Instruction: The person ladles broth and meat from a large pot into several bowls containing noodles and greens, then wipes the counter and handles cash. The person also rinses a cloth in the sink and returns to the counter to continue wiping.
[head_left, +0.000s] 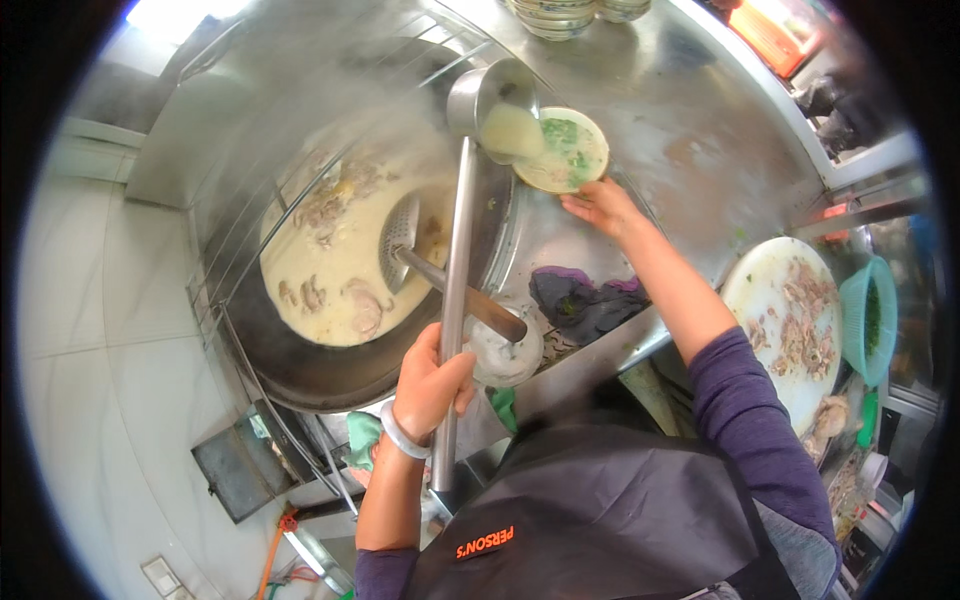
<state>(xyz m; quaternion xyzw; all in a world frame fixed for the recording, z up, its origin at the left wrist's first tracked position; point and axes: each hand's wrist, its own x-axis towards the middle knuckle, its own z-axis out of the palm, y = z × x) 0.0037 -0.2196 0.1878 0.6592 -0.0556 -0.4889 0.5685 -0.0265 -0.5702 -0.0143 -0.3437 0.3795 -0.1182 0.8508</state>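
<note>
My left hand (431, 382) grips the steel handle of a deep ladle (491, 97). The ladle is tilted against the rim of a bowl (562, 150), with pale broth at its lip. Chopped greens float in the broth in the bowl. My right hand (598, 208) holds the bowl by its near edge, fingers under the rim. To the left, a large dark wok (322, 379) holds milky broth (330, 262) with pieces of meat. A perforated skimmer (400, 244) with a wooden handle rests in the wok, its handle passing beneath the ladle's.
A dark cloth (581, 304) lies on the steel counter (675, 150) near a clear round container (506, 356). Stacked bowls (555, 19) stand at the far side. On the right are a round white board (757, 300) with chopped meat and a teal basket (855, 322) of greens. Steam drifts over the wok.
</note>
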